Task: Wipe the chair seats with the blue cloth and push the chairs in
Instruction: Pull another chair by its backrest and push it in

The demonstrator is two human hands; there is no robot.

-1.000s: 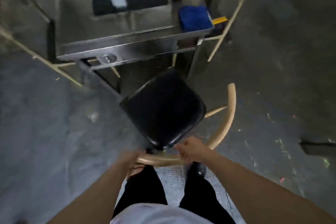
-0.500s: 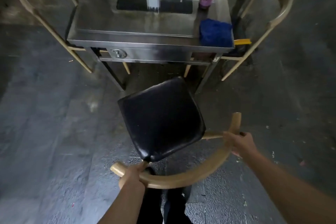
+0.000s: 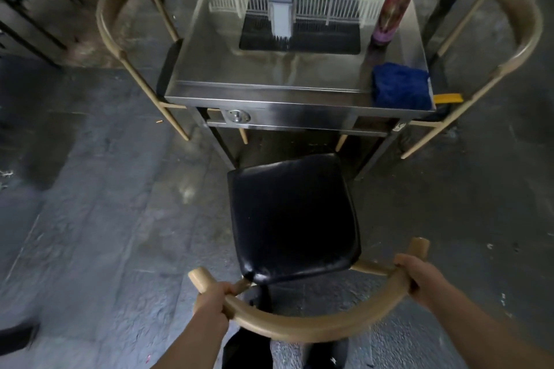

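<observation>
A chair with a black padded seat (image 3: 293, 219) and a curved wooden backrest (image 3: 314, 325) stands in front of me, facing a steel table (image 3: 269, 93). My left hand (image 3: 214, 298) grips the left part of the backrest. My right hand (image 3: 415, 277) grips its right part. The seat's far edge sits just below the table's front edge. The blue cloth (image 3: 400, 85) lies bunched on the table's near right corner.
A purple bottle (image 3: 391, 9) stands on the table's right side. One wooden chair (image 3: 129, 24) sits at the table's left, another (image 3: 509, 24) at its right, both tucked against it. Dark table legs show at far left. The floor is grey concrete.
My hands have slid apart along the backrest, from close together at its middle to its two sides. The chair has turned square to the table and moved closer to it.
</observation>
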